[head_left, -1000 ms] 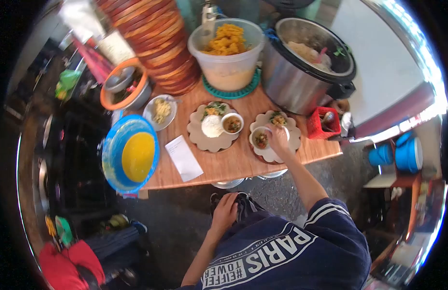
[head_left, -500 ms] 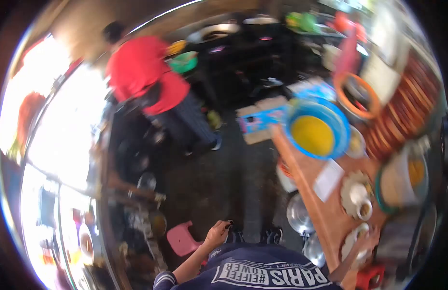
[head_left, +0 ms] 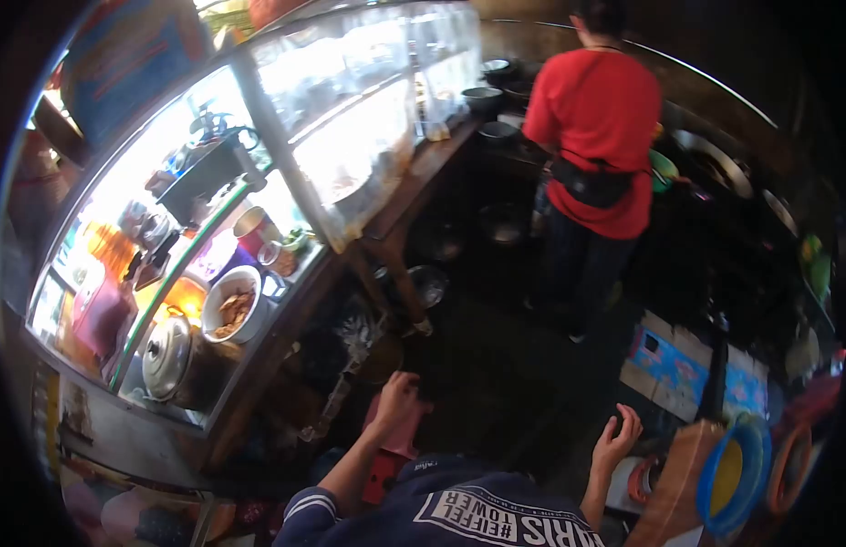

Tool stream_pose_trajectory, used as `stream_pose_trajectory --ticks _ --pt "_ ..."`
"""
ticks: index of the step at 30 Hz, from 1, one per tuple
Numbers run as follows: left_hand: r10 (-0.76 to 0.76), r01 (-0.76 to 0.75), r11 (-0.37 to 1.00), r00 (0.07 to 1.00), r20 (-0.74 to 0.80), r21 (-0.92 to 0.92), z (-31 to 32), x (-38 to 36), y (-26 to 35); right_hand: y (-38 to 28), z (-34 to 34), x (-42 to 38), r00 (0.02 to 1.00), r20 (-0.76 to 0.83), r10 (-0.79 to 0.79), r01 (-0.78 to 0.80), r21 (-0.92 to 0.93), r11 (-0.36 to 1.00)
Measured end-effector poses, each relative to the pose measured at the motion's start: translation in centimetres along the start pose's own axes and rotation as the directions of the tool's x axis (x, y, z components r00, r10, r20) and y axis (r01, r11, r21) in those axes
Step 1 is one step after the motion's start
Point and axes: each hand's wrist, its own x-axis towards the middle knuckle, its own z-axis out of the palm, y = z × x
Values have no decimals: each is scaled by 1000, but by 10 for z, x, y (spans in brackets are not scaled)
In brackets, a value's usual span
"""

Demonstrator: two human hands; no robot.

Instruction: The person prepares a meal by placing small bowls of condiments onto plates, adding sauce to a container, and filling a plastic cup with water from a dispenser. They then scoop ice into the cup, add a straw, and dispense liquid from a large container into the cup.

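My left hand [head_left: 397, 399] is held in the air at the lower middle, over a pink stool [head_left: 406, 430]. Its fingers curl loosely and touch one another; whether they hold something small I cannot make out. To the right, my right hand [head_left: 616, 439] is raised with its fingers apart and nothing in it. It is nearest to the end of an orange-brown table [head_left: 680, 483], on which stands a blue tub [head_left: 762, 474] with yellow contents.
A glass display case [head_left: 249, 196] on the left holds a white pot [head_left: 233, 305] of food and a lidded metal pot [head_left: 167, 357]. A person in a red shirt [head_left: 598, 118] stands with their back turned, near dark pans. Flattened cardboard [head_left: 664, 369] lies at the right.
The view has swung left, bringing the display case in and moving the table to the right edge. My right hand has come away from the dishes on the table and is now raised, empty.
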Motion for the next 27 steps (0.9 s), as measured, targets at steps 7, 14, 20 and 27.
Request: stream_pose_trajectory --ticks 7,14,20,27 --pt "-68 85 996 927 -369 30 -79 146 -24 -10 120 33 974 219 52 -79 117 990" --pt "-73 168 983 726 -684 74 -125 290 -51 -18 259 161 924 378 -52 -57 271 961" --pt "-176 416 909 421 -890 17 -176 413 -92 -121 487 367 765 559 -320 -86 581 810" --pt "-172 446 895 286 -943 -27 -193 459 -127 -301 717 506 666 529 -526 -268 828 493"
